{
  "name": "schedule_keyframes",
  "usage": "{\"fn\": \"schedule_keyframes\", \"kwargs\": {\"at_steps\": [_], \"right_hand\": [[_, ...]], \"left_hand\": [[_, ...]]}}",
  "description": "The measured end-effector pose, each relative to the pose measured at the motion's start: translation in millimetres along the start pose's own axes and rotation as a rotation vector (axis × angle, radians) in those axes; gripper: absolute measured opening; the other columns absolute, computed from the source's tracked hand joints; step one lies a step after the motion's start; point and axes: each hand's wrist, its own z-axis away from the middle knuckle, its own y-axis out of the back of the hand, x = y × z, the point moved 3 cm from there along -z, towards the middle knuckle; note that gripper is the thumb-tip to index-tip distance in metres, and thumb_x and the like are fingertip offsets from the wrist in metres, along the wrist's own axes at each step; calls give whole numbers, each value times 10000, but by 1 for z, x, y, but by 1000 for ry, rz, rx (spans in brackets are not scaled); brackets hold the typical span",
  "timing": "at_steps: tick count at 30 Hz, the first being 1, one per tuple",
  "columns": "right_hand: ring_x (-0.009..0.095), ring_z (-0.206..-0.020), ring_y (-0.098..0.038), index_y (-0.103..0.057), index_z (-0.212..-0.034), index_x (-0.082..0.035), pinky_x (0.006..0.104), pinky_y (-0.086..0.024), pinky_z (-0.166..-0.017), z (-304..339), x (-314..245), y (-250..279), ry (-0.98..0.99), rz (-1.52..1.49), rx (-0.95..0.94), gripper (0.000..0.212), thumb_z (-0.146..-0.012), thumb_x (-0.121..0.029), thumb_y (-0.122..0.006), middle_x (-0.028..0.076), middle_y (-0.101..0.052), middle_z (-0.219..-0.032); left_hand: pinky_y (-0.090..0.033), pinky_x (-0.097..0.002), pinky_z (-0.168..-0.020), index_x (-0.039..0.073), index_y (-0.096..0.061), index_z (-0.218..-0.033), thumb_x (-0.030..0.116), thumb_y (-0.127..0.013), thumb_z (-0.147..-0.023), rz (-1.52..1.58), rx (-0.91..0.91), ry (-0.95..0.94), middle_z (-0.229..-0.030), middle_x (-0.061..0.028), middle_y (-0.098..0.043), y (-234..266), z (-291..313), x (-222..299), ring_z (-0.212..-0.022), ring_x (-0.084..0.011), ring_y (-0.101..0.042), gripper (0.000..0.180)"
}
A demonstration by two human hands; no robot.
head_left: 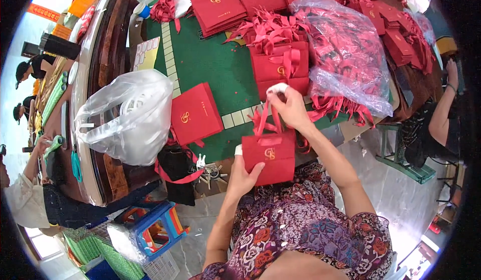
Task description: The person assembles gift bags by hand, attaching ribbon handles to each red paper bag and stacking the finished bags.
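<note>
A small red paper gift bag (275,170) with a gold emblem hangs upright in front of my body, at the table's near edge. My left hand (244,178) grips its left side, the thumb lying across the front. Above it, my right hand (290,108) pinches the red ribbon handle (264,122) and holds it up from the bag's mouth. White coverings wrap some fingertips on both hands. Just beyond my right hand stands a pile of red bags (280,72) with ribbon handles. A flat red bag stack (197,113) lies to the left.
A clear plastic sack (345,49) full of red ribbons bulges at the right. On the left sits a white plastic bag (133,119). More red bags (218,9) line the back of the green tabletop (205,62). Other people sit at both sides; a green stool (406,165) stands right.
</note>
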Motion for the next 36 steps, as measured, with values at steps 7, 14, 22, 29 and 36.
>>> {"fn": "schedule_keyframes", "kwargs": {"at_steps": [7,14,22,29,36], "right_hand": [[99,-794,-623,-653,-1126,-24,269,-512,-735,-2,-17,2,7,42,-47,242,-920,-148,-684,51,-691,-919],[145,-933,-651,-670,-1129,-24,283,-513,-797,38,-25,26,189,112,80,203,-934,-71,-641,70,-692,-1040],[243,-727,-615,-696,-1012,-57,347,-489,-652,80,-23,14,292,376,-5,177,-838,-33,-713,98,-629,-871],[279,-752,-604,-678,-914,-65,380,-481,-669,104,-17,22,275,469,40,147,-787,-37,-747,84,-596,-829],[279,-764,-615,-689,-922,-66,371,-489,-667,109,-14,18,230,428,-7,145,-792,-38,-748,81,-606,-839]], "left_hand": [[-448,-339,-1014,-22,-375,-1381,-25,-682,-859,141,49,-5,-1278,-139,-582,15,8,7,-1170,-201,-573,606],[-422,-335,-1031,-18,-341,-1424,-38,-576,-927,292,307,-97,-1338,-119,-532,55,-46,78,-1192,-185,-538,551],[-497,-375,-868,-69,-515,-1143,82,-636,-922,-37,455,-445,-1082,-197,-658,120,-204,80,-991,-261,-639,294],[-523,-364,-834,-59,-553,-1137,198,-750,-867,-618,381,-138,-1011,-200,-657,105,-238,62,-928,-300,-662,423],[-503,-459,-864,-24,-542,-1305,137,-644,-933,-713,455,-546,-1151,-236,-596,116,-178,84,-1002,-418,-615,418]]}}
